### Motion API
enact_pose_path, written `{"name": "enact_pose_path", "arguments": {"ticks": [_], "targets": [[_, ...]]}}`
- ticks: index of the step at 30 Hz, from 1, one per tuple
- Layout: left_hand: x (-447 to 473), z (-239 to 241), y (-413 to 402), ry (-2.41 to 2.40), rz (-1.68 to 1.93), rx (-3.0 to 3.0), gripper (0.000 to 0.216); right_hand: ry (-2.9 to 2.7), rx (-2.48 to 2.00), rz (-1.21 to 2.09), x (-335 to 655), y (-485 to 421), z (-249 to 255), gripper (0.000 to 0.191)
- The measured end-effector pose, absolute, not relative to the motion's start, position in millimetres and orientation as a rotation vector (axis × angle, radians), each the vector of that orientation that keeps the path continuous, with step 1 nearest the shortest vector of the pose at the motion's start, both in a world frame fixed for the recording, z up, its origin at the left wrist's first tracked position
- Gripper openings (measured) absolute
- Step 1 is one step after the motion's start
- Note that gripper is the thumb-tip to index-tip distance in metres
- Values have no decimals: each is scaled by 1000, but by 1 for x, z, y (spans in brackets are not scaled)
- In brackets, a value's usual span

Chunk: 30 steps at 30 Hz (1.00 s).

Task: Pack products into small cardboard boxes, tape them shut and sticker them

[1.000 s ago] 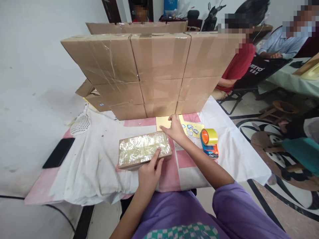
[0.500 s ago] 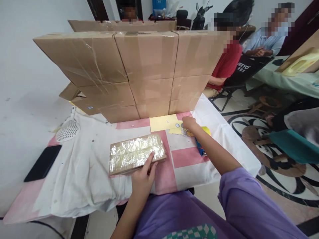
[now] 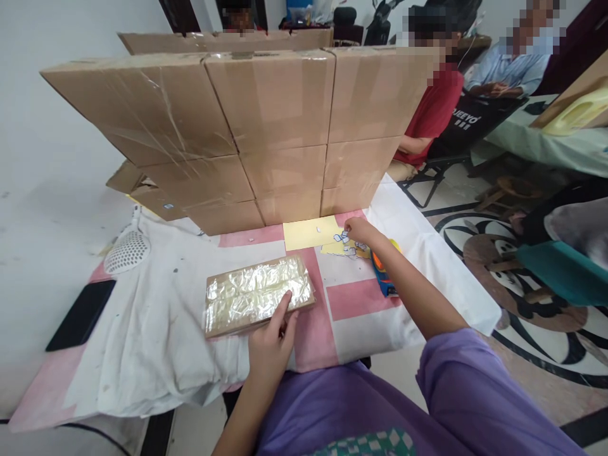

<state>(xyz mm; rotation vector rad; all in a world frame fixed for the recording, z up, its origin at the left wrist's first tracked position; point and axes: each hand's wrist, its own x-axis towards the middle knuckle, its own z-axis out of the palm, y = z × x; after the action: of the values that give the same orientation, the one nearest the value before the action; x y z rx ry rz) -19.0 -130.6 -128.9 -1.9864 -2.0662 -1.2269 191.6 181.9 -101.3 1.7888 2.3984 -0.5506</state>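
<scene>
A small cardboard box (image 3: pixel 259 291), covered with shiny clear tape, lies on the table before me. My left hand (image 3: pixel 272 339) grips its near right edge, index finger resting on the taped top. Farther off, my right hand (image 3: pixel 360 230) is closed in a pinch above small white pieces with blue outlines (image 3: pixel 346 239). These lie loosely on a yellow paper (image 3: pixel 304 235) and its irregular right part. What sits between the fingertips is too small to make out. Partly behind my right forearm lies a blue, orange and yellow object (image 3: pixel 384 277).
A wall of taped cardboard boxes (image 3: pixel 285 114) stands across the table's back. On the left are a white perforated ladle (image 3: pixel 127 250) and a black phone-like slab (image 3: pixel 82 315). The pink-and-white cloth (image 3: pixel 354 301) covers the table. A person in red (image 3: pixel 430 130) sits beyond the right edge.
My right hand has lifted and shifted slightly left, showing more of the white pieces. The view has tilted a little. My left hand stays on the box.
</scene>
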Motion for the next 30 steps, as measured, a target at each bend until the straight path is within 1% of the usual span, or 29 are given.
{"name": "enact_pose_path", "arguments": {"ticks": [3,5,7,9,12,14,18,23,28,30], "targets": [[-24,-106,-134,-1938,-1343,-2063,34,2546,1721,-712,197,167,-88,36],[-30,-80,-126,-1835,-1430,-2123,26,2704,1647,-913,199,152,-79,39],[-34,-49,-105,-1833,-1420,-2201,16,2907,1532,-1179,200,135,-69,35],[-35,-22,-71,-1950,-1289,-2349,18,3049,1429,-1386,198,118,-59,27],[-27,-3,-10,-2098,-1133,-2589,25,3122,1394,-1437,193,96,-45,20],[-17,-4,26,-2152,-1093,-2720,31,3165,1372,-1438,190,87,-40,19],[0,-17,63,-2129,-1010,-2912,22,3244,1438,-1349,191,81,-46,22],[4,-32,66,-2065,-1061,-2935,25,3231,1526,-1276,196,84,-61,20],[2,-41,63,-2073,-1105,-2776,17,3222,1531,-1337,192,87,-67,19],[2,-42,62,-2048,-1080,-2714,17,3226,1567,-1326,191,87,-69,19]]}}
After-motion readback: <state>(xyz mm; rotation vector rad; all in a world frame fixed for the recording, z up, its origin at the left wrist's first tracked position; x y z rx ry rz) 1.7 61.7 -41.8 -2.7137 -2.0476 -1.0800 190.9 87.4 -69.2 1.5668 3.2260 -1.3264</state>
